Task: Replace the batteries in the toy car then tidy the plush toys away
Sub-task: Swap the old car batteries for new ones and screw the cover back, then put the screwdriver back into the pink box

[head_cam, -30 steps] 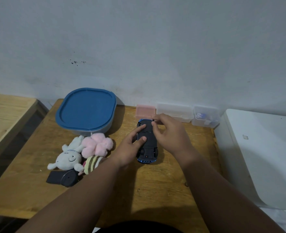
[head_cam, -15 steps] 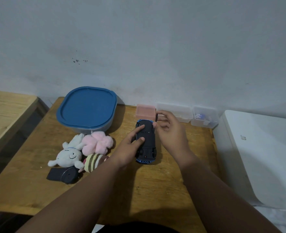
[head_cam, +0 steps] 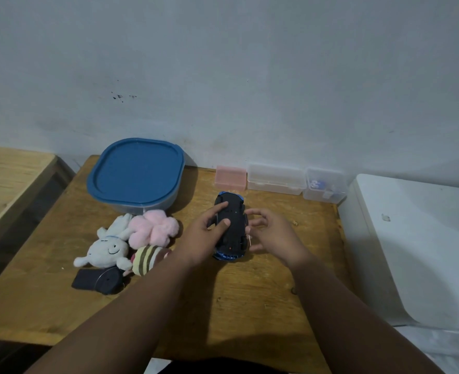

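Head camera shows your two hands at the car (head_cam: pixel 231 225), which lies upside down on the table (head_cam: pixel 249 292), near the middle, with its black underside up and the blue body visible at both ends. Your left hand (head_cam: pixel 202 236) rests on the car: the index finger reaches over the far part of the underside and the thumb presses on the middle, so this hand grips the car from its left side. Your right hand (head_cam: pixel 274 236) is just beside the car on its right; the fingers are curled and loosely apart. A thin light thing like a pin (head_cam: pixel 249 241) shows between this hand and the car, but whether you pinch it I cannot tell.

To the left of the car lie three plush toys close together: a white bunny (head_cam: pixel 107 247), a pink plush (head_cam: pixel 154 229) touching it, and a striped bee (head_cam: pixel 148 259) in front of the pink one, partly behind your left wrist. A black object (head_cam: pixel 99 279) lies at the near side of the bunny. Behind the toys stands a container with a blue lid (head_cam: pixel 136 174), closed. Along the wall stand a pink box (head_cam: pixel 231 178), a clear box (head_cam: pixel 275 179) and a small clear box (head_cam: pixel 325 186) with something blue inside. A white surface (head_cam: pixel 417 244) is at the right of the table.
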